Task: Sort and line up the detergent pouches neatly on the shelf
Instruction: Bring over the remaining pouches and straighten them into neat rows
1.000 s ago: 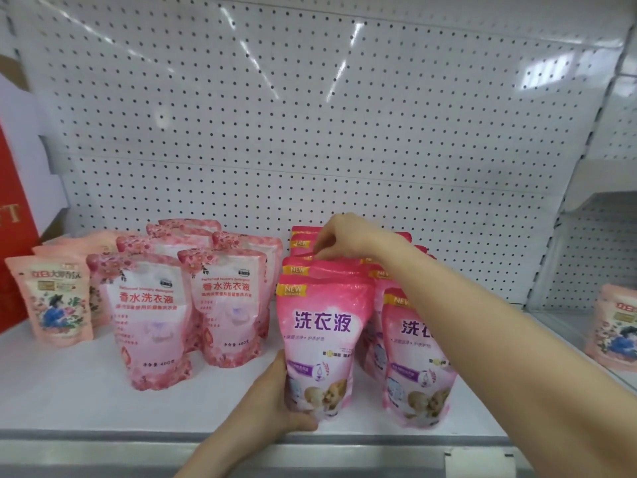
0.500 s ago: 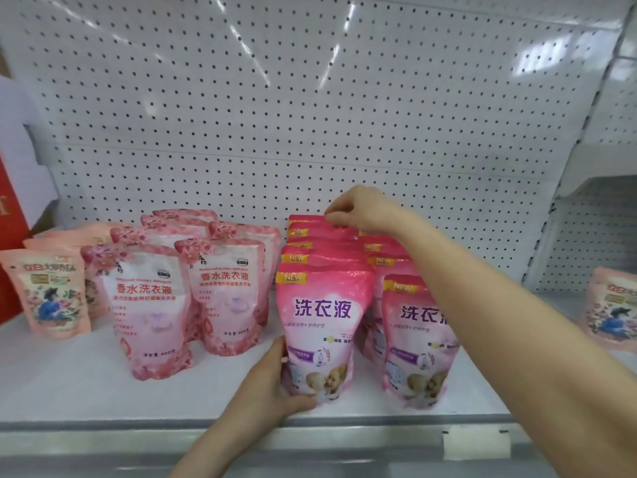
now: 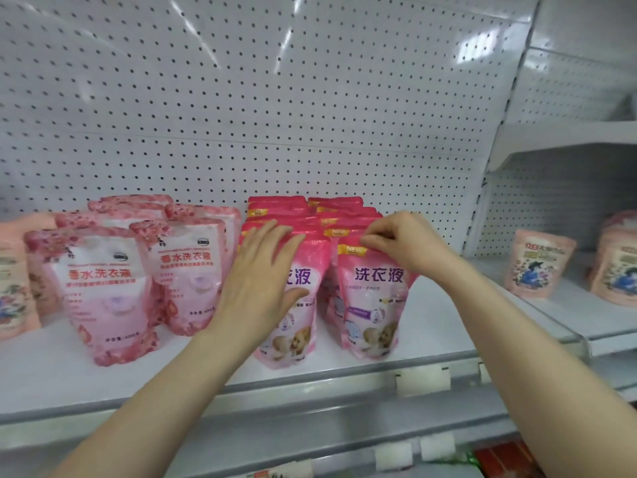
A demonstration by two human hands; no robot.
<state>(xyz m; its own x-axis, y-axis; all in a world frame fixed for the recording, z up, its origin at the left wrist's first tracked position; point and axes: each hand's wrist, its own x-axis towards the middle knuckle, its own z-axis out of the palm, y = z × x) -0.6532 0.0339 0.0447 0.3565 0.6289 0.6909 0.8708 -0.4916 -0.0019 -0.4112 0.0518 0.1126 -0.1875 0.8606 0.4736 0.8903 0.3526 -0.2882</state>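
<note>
Two rows of bright pink pouches stand front to back at the middle of the white shelf (image 3: 431,343). My left hand (image 3: 256,286) lies flat with fingers spread against the face of the front left pink pouch (image 3: 296,326). My right hand (image 3: 401,241) pinches the top edge of the front right pink pouch (image 3: 374,305). To the left stand pale pink floral pouches in two rows, the front one (image 3: 108,291) nearest the shelf edge and another (image 3: 188,274) beside it.
Peach pouches with a figure print stand at the far left (image 3: 13,294) and on the neighbouring shelf at the right (image 3: 536,267). A white pegboard back wall (image 3: 275,115) rises behind the rows. Price tag holders (image 3: 422,379) line the shelf's front rail.
My left hand has risen from the bottom of the front left pouch to lie flat on its face. My right hand came forward from the back of the rows to the front right pouch's top.
</note>
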